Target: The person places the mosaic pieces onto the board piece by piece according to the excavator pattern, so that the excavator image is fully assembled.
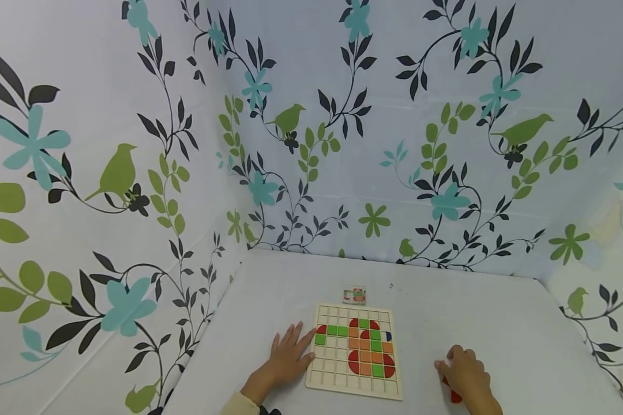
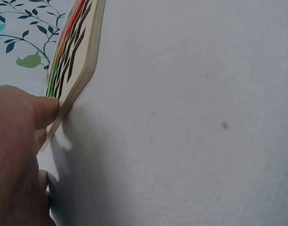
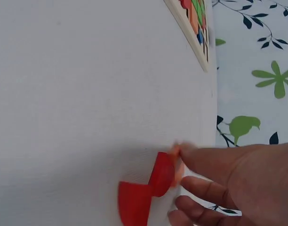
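Note:
A square wooden grid board (image 1: 353,393) lies on the table, partly filled with red, green and orange pieces and one blue piece (image 1: 389,336). My left hand (image 1: 287,358) rests at its left edge, fingers spread; in the left wrist view the thumb (image 2: 44,112) touches the board's side. To the right of the board, my right hand (image 1: 467,373) pinches a small orange piece (image 3: 178,173) between thumb and fingers, the thumb tip blurred. Two red rounded pieces, one nearer the hand (image 3: 162,174) and one lower (image 3: 134,202), lie beside its fingertips.
Behind the board lies a small card (image 1: 354,295) with a coloured pattern. White cloth covers the table (image 1: 426,311). A patterned curtain (image 1: 311,173) with birds and leaves stands at the back and both sides.

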The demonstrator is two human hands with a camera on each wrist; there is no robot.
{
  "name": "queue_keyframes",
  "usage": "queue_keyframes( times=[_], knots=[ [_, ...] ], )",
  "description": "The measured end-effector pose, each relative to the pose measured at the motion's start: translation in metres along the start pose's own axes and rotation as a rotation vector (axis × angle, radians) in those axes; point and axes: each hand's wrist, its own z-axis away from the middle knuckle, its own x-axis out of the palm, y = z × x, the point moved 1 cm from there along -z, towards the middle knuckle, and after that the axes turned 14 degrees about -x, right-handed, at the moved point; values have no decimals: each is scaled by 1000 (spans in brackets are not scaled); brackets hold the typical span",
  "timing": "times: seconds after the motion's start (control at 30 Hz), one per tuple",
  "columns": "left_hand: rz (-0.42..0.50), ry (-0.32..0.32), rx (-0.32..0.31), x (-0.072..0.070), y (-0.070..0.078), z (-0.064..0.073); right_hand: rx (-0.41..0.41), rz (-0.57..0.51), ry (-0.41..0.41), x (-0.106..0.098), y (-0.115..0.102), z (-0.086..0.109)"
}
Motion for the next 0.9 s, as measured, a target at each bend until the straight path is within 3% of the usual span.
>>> queue_keyframes(
  times=[0.07, 0.27, 0.5, 0.67, 0.9],
  knots=[
    [-3, 1, 3, 1, 0, -1, -37, -22, -2, 1, 4, 1],
    [-3, -5, -9, 1, 0, -2, -145, -80, 92, 15, -3, -7],
    [0, 3, -7, 3, -2, -2, -81, -56, 132, 21, -9, -5],
    [-14, -4, -7, 2, -2, -2, -87, -71, 145, 22, -4, -3],
    [-34, -14, -26, 0, 1, -3, -63, -129, 195, 32, -7, -21]
  ],
)
